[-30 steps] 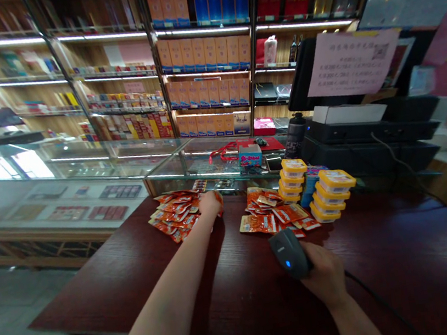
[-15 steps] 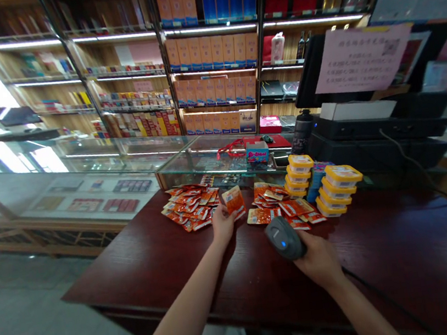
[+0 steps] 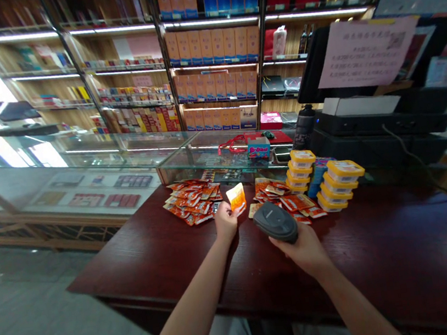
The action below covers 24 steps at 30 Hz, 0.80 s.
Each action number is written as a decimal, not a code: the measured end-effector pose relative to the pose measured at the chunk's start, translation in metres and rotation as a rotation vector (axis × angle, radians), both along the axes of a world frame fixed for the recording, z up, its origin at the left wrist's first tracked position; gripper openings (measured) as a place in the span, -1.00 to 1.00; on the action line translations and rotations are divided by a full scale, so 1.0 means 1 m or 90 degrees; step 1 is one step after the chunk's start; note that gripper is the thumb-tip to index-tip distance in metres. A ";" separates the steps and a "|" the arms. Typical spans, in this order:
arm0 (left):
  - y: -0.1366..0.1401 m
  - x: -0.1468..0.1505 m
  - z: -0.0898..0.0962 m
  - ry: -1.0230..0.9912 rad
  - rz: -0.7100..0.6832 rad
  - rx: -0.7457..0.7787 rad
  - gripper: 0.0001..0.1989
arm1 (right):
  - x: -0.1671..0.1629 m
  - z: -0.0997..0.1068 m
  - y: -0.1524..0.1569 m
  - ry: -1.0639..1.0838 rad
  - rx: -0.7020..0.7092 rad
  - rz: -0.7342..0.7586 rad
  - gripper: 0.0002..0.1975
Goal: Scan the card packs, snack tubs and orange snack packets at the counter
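Observation:
My left hand (image 3: 225, 221) pinches an orange snack packet (image 3: 237, 199) by its lower edge and holds it up; the packet is brightly lit. In my right hand (image 3: 303, 247) is a dark grey barcode scanner (image 3: 275, 222), its head turned toward the packet. Left of the packet lies a heap of similar orange packets (image 3: 190, 201) on the dark red-brown table (image 3: 154, 266). A second pile of orange packets (image 3: 297, 203) is behind and right of the scanner, which partly covers it.
Two stacks of yellow-lidded tubs, a left stack (image 3: 299, 170) and a right stack (image 3: 339, 184), stand at the back right. Behind the table are a glass display counter (image 3: 176, 157), a small blue-pink box (image 3: 259, 148), a black bottle (image 3: 304, 125) and a monitor with a pink paper sheet (image 3: 367, 53).
The scanner has moved slightly up and left, and its head has turned toward the packet. The packet has become brightly lit and tilts a little. The blue light on the scanner no longer shows.

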<state>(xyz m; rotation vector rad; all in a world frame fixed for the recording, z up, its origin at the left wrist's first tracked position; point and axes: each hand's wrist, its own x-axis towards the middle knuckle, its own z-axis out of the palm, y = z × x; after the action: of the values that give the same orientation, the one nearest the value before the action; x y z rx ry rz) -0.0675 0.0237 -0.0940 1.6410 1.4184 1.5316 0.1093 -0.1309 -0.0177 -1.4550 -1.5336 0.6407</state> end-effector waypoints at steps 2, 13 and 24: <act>0.002 0.000 -0.002 0.005 0.008 -0.008 -0.82 | 0.000 -0.001 0.000 -0.003 0.012 0.004 -0.69; -0.003 0.000 0.009 -0.040 0.008 -0.013 -0.86 | 0.027 -0.019 -0.012 -0.445 0.097 -0.051 -0.76; -0.012 0.016 0.032 -0.391 -0.247 -0.297 -0.71 | 0.074 -0.066 -0.016 -0.559 0.315 -0.137 -0.77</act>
<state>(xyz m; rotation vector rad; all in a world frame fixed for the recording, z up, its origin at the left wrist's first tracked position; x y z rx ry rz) -0.0513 0.0115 -0.0621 0.9705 0.9524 1.2093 0.1837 -0.1470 -0.0841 -1.5377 -1.9391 -0.5697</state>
